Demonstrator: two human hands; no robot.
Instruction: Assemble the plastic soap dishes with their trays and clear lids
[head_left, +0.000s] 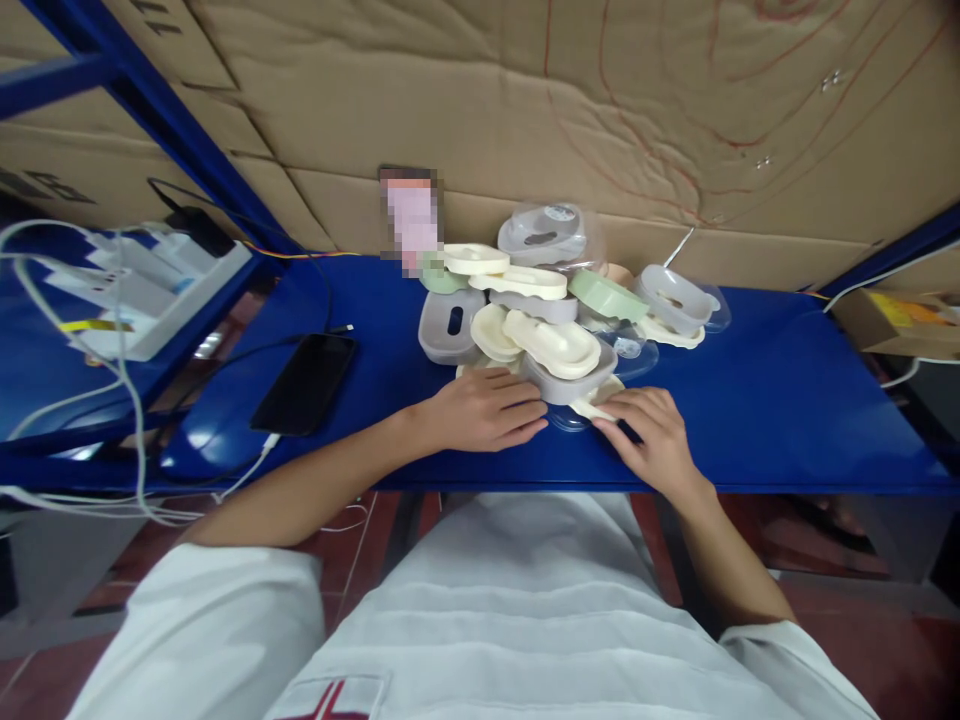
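Note:
A heaped pile of small plastic dishes in cream, grey and green lies in front of me. My left hand [491,410] rests at the pile's front left, palm down, fingers stretched out and holding nothing that I can see. At the front right, my right hand [649,435] pinches the edge of a cream plastic piece [591,409], which lies low in the pile. Between my hands sit a grey dish [570,385] and, on top of it, a cream dish [559,345]. A clear plastic lid [568,418] shows partly beneath them.
The blue table [787,390] carries a black phone [304,385] on a white cable at the left. Another phone [412,220], blurred out, leans on the cardboard wall [450,90]. White cables and a power strip [202,300] lie far left; a cardboard box [892,325] stands right.

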